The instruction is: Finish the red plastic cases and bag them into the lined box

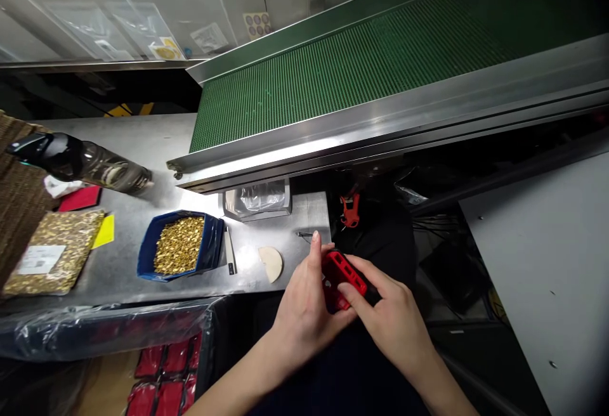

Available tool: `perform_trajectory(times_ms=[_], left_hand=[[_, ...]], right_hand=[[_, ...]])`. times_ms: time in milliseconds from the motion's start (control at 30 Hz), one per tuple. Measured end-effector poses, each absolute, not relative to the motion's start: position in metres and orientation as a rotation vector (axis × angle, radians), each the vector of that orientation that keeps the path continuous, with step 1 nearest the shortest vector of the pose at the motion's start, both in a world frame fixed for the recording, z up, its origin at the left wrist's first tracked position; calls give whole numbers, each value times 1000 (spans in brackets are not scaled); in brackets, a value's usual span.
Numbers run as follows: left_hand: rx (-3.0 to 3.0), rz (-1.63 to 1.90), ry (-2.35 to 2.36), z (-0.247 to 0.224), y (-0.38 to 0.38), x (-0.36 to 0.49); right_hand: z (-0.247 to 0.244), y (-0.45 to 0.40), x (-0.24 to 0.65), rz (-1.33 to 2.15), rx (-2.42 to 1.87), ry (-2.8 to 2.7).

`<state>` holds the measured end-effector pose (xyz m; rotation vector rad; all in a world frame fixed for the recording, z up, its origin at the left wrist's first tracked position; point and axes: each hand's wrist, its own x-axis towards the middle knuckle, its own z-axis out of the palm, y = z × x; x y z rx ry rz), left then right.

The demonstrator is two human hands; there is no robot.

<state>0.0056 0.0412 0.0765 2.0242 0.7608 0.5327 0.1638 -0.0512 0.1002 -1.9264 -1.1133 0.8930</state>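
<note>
Both my hands hold a red and black plastic part (351,271) with slots along its red side, just off the table's front right corner. My left hand (304,305) cups it from the left, thumb pointing up and fingers mostly hidden. Across from it, my right hand (392,305) grips the black edge, its thumb pressed onto the red inside. Near the left hand, a beige half-round piece (271,264) and a small dark metal item (304,234) lie on the metal table (252,251).
A blue bin (215,245) contains small brass-coloured pieces; a slim tool (229,252) lies beside it. Behind are a grey tray (280,214) and a green conveyor (323,80). Leftward are a bag of pieces (76,232) and a bottle (114,169). Wrapped red packs (169,397) sit below.
</note>
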Motion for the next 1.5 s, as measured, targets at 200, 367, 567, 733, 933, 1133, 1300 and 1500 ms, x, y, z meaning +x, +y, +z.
perform_trajectory(times_ms=[200,367,567,733,933,1133,1300,1500], left_hand=[[1593,383,587,103,70,-10],[1087,200,474,96,81,-9],[591,-34,512,80,64,1],[375,-110,588,73,59,4],[264,-143,622,68,42,11],[196,-115,541,48,26,0],[137,-21,403,41,28,-5],[225,17,399,45,30,-9]], right_hand=[[106,-58,182,1049,-1723,-951],[108,-62,188,1168,-1526,-975],[115,-56,188,1368,-1434,-1073],[123,-51,195,1460,-1437,-1218],[120,-50,196,1552,-1496,-1296],[103,-57,193,1508,-1589,-1283],[86,-64,198,1123,-2022,-1095],[16,-37,203,917,-2119,-1260]])
